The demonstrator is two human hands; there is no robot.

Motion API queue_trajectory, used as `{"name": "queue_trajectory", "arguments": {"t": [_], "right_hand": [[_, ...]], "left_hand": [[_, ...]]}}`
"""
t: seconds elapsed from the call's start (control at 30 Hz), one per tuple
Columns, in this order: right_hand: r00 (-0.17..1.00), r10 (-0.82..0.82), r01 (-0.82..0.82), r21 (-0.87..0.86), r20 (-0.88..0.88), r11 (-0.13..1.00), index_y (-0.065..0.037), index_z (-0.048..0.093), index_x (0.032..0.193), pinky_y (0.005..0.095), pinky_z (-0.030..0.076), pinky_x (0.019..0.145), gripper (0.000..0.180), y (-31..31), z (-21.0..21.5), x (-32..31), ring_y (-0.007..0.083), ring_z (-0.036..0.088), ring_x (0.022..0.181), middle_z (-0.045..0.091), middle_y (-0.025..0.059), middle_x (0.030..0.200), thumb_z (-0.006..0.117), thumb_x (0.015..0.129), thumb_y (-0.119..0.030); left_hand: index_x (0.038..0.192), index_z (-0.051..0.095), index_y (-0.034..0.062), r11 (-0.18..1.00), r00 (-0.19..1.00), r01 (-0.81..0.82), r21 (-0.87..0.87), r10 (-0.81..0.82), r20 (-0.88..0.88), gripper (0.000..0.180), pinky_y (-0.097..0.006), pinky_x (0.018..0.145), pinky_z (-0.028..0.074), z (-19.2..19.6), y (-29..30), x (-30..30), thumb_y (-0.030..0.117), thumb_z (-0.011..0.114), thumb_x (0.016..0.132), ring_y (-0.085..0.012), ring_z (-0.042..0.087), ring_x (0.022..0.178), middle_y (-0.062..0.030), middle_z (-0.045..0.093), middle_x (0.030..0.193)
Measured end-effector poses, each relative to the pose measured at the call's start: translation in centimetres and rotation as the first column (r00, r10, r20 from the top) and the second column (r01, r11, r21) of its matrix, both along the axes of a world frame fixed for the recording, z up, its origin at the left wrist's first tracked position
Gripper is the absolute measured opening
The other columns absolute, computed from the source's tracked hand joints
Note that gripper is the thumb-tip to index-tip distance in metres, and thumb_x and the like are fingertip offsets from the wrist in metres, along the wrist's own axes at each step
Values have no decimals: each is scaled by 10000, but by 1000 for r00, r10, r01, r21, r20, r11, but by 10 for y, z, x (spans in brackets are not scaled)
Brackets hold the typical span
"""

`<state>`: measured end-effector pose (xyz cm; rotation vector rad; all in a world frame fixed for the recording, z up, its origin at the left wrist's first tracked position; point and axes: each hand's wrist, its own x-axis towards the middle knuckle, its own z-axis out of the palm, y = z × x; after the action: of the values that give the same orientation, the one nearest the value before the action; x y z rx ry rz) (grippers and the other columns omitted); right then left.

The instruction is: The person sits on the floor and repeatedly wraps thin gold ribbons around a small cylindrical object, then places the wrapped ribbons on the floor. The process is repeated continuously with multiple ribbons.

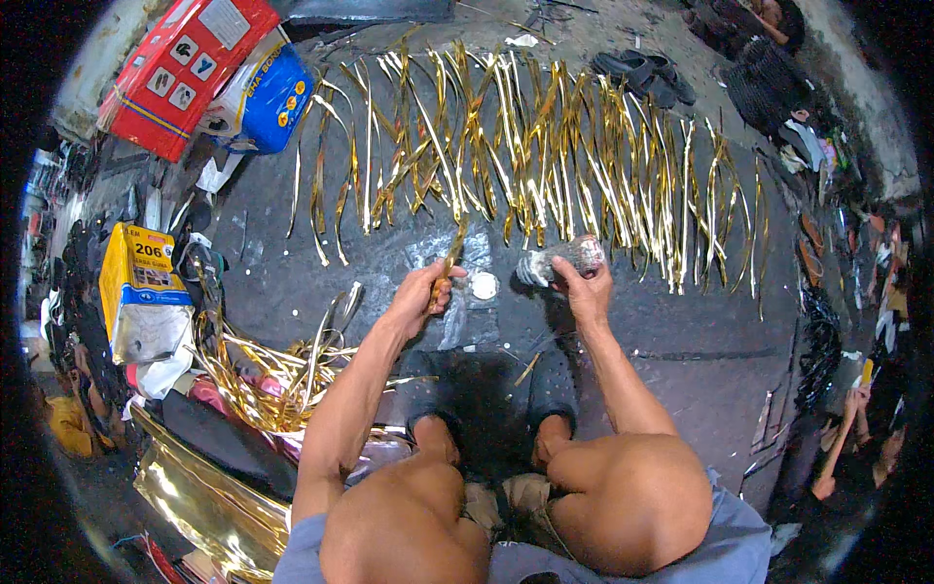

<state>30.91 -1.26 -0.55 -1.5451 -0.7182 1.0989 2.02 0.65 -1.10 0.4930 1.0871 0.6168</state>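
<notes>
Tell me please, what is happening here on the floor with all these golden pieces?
A person squats on a dark floor. The left hand holds one gold strip upright by its lower end. The right hand grips a small clear container, tilted toward the strip. Beyond the hands, many gold strips lie in a long row. A loose heap of strips sits at the person's left.

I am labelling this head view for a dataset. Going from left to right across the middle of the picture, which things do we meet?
Yellow packet → pile of loose gold strips → left hand holding a gold strip → small white disc → right hand gripping a wrapped bundle.
</notes>
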Motion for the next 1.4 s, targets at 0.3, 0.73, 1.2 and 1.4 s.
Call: {"name": "queue_trajectory", "arguments": {"t": [0.3, 0.73, 1.2, 1.4], "right_hand": [[963, 15, -78, 223, 270, 972, -4, 572, 1221, 356, 549, 846, 572, 9, 36, -3, 218, 681, 947, 686, 136, 1099, 879, 782, -204], [783, 163, -278, 103, 600, 955, -7, 577, 1172, 341, 563, 726, 579, -2, 26, -35, 169, 699, 850, 727, 110, 971, 894, 764, -269], [721, 402, -463, -39, 565, 885, -32, 536, 1246, 392, 591, 754, 610, -1, 15, -57, 270, 728, 919, 719, 164, 1048, 876, 782, -236], [530, 362, -610, 47, 767, 791, -22, 495, 1279, 477, 532, 923, 659, -9, -4, -77, 428, 621, 1127, 633, 238, 1192, 842, 749, -204]], "left_hand": [[1179, 678, 19, 988, 988, -74, 134, 91, -127, 309, -208, 531, 424, 4, -6, 26, 32, 703, 871, -74, 564, 656, 7, 661, 837], [1439, 524, -8, 981, 876, -112, -156, 172, 451, 579, -214, 477, 320, 0, -44, 8, -27, 613, 866, -46, 409, 552, 48, 507, 714], [882, 796, 33, 813, 634, 505, 289, -122, -764, 222, -365, 741, 545, -43, 12, 19, 203, 786, 739, -207, 706, 766, -139, 759, 820], [1174, 691, 38, 612, 664, 537, 580, 118, -739, 461, -391, 954, 518, -26, -5, 25, 148, 771, 733, -299, 668, 1051, -150, 678, 1171]]}}
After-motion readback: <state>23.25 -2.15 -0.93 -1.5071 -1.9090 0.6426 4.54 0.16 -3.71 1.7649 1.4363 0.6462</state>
